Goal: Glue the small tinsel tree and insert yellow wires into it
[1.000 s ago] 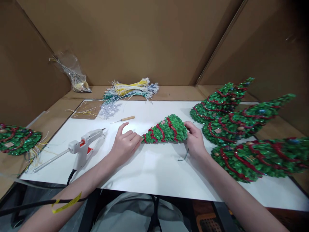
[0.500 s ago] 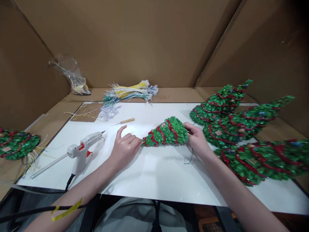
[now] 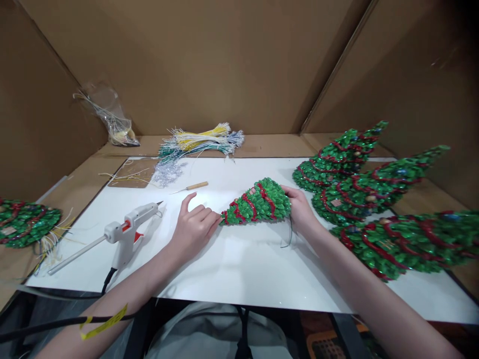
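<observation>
Holding small tree (image 3: 258,202) between hands

At my ten o'clock a glue gun (image 3: 127,230) lies on the desk (image 3: 239,269). An awl (image 3: 191,186) sits at twelve, wire bundles (image 3: 200,140) beyond it. Three finished trees (image 3: 374,192) crowd my two o'clock; another tree (image 3: 26,222) lies at nine.

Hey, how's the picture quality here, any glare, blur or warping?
Head view: sharp in the middle, where both hands, left and right, hold the small tree; soft glare on the white board; wide-lens bending stretches the edges, and the top right corner goes dark.
</observation>
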`<state>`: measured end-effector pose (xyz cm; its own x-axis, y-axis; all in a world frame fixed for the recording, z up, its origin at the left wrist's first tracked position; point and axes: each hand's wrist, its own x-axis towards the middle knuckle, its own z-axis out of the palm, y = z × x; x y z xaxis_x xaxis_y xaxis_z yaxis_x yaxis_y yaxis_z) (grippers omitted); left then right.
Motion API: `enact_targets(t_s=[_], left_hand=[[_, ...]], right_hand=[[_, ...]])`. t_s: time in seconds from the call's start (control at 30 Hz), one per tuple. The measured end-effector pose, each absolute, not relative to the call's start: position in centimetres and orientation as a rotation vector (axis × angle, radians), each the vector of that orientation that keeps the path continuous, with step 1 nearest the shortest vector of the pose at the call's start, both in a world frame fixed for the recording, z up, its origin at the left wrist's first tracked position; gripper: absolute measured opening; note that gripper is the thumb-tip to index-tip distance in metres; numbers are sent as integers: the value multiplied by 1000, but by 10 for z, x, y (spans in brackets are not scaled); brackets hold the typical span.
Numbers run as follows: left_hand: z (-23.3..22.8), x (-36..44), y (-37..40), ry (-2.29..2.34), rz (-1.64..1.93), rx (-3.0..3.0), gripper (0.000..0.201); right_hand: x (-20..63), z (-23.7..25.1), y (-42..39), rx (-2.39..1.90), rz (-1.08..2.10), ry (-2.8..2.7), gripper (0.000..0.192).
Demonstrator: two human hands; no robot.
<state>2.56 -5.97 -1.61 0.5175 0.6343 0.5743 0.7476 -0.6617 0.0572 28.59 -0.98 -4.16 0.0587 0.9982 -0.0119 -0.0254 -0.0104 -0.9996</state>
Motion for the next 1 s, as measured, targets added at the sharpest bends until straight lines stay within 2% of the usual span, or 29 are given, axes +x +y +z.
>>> enact_targets(t_s=[0.73,1.0], left_hand=[[-14,31,-61,-1126,-802,-2519,17],[-15,31,-60,-1108,-837,-2501,18]], right_hand=[[278,-53,-16,-1123,1094,-1075,6],[277,-54,-17,-1115,1144,-1025,11]])
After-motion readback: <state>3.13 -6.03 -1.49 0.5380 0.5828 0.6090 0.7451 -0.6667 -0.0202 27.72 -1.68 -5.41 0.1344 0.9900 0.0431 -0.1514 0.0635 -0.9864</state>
